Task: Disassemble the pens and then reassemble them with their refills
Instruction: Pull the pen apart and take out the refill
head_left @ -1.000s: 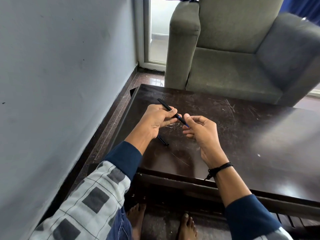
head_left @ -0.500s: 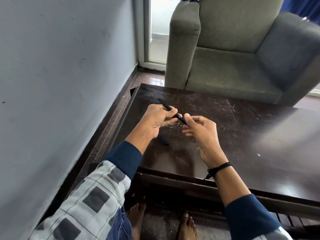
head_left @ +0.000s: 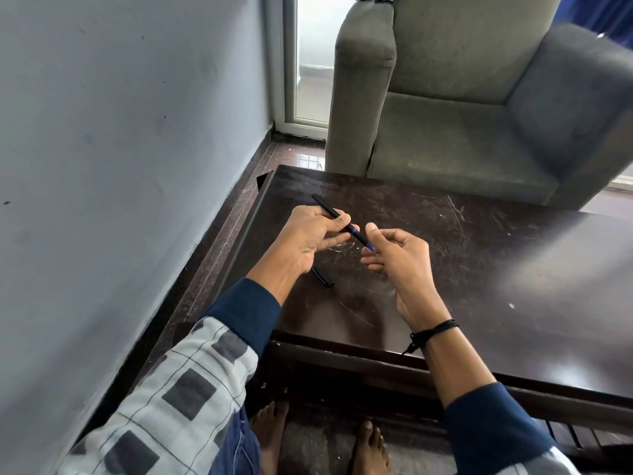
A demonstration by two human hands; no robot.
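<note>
My left hand [head_left: 308, 240] grips a black pen barrel [head_left: 327, 209] above the dark table [head_left: 479, 269]; the barrel slants up to the far left. Its near end has a blue tip [head_left: 367, 245]. My right hand [head_left: 399, 258] is at that tip, thumb and fingers curled around it; whether they pinch it is hard to tell. A small black pen part [head_left: 322, 277] lies on the table under my left wrist, partly hidden.
A grey armchair [head_left: 479, 114] stands just beyond the table's far edge. A blue-grey wall [head_left: 120, 166] runs along the left, with a strip of floor between it and the table. My bare feet [head_left: 370, 447] are under the near edge.
Almost nothing has moved. Both hands stay at the pen; the right hand's fingers have shifted slightly at the blue tip.
</note>
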